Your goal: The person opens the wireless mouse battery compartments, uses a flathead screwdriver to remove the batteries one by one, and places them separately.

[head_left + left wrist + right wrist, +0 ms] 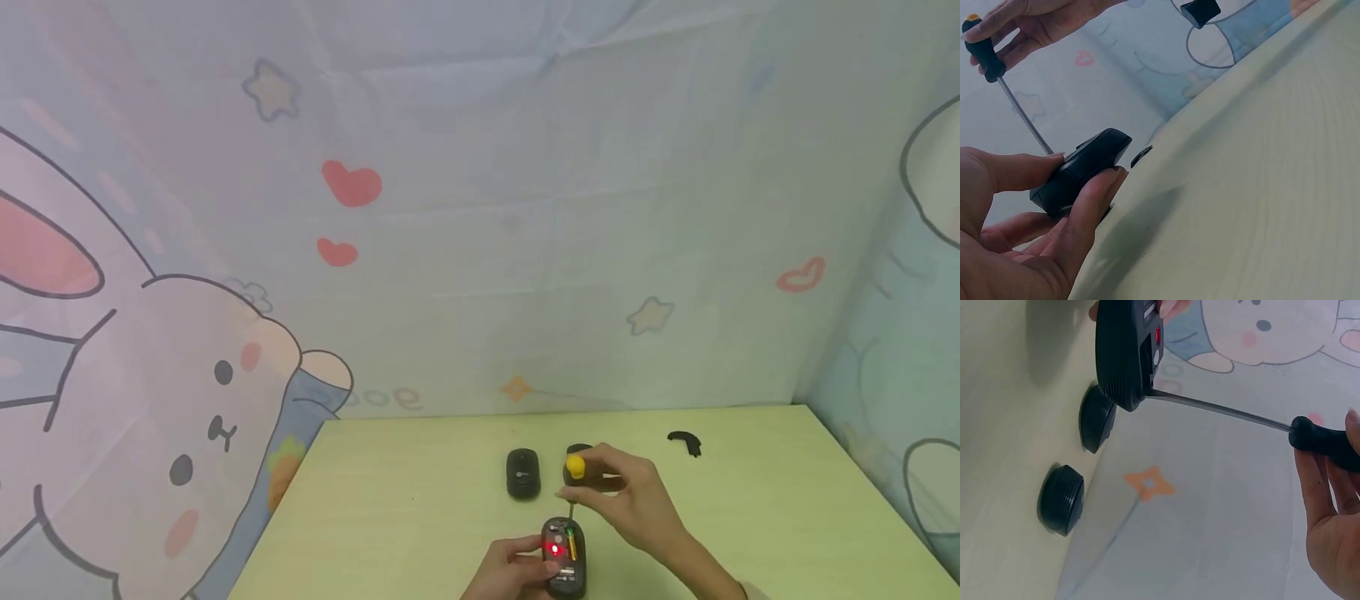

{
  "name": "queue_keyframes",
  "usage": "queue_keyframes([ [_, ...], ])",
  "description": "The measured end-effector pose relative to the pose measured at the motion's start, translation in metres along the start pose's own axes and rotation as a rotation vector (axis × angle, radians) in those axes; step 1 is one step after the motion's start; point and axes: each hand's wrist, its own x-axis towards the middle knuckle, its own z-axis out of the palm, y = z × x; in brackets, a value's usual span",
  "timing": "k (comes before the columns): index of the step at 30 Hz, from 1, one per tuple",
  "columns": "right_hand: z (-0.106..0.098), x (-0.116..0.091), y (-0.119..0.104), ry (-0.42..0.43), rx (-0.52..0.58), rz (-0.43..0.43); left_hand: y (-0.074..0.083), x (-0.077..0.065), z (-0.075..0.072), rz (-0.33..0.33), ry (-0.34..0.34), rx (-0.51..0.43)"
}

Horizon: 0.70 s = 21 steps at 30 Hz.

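Observation:
My left hand [508, 572] grips a black computer mouse [567, 583] by its sides, underside up, above the table's near part. A red light glows on the underside, and beside it an uncovered slot shows a yellow-and-green battery [572, 543]. My right hand [633, 504] holds a screwdriver [988, 59] by its dark handle with a yellow end. Its metal shaft [1222, 410] points down to the mouse, and the tip meets the end of the mouse by the slot. Whether the tip sits in a screw cannot be made out.
Behind the held mouse, a second black mouse [522, 474] stands on the pale table [405, 517]. Another mouse [1062, 500] is beside it, partly covered by my right hand in the head view. A curved black piece [684, 442] lies at the back right. A printed cloth [480, 250] hangs behind.

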Motion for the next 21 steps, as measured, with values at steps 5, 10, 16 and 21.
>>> queue_keyframes([
  [5,-0.001,0.006,0.003,-0.017,0.035,0.040,0.003,-0.001,-0.006,-0.014,0.016,0.041],
  [10,-0.002,0.012,0.006,-0.039,0.076,0.079,0.006,-0.002,-0.010,-0.004,0.000,0.014],
  [16,-0.001,0.022,0.010,-0.046,0.035,0.122,0.005,-0.003,-0.010,0.021,-0.017,-0.024],
  [21,-0.004,0.029,0.017,-0.049,0.032,0.189,0.003,-0.007,-0.010,0.044,-0.003,-0.014],
])
